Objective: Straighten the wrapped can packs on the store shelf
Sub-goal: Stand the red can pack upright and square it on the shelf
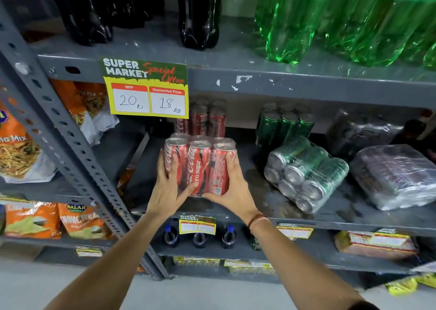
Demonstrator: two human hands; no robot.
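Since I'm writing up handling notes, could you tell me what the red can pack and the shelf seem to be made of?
Red can pack: cans look like metal, probably aluminium, with dull silver tops, bundled in clear glossy plastic film that wrinkles and glints. Shelf: seemingly steel painted matt grey, with chipped paint patches and a punched upright.

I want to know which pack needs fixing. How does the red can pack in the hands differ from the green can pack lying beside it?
The red pack stands upright, can tops facing up; the green pack lies on its side, tops facing the front left. The red pack is held between the left hand and right hand; nothing touches the green pack. The red pack sits square to the shelf edge; the green pack lies skewed. Both are plastic-wrapped and on the same shelf.
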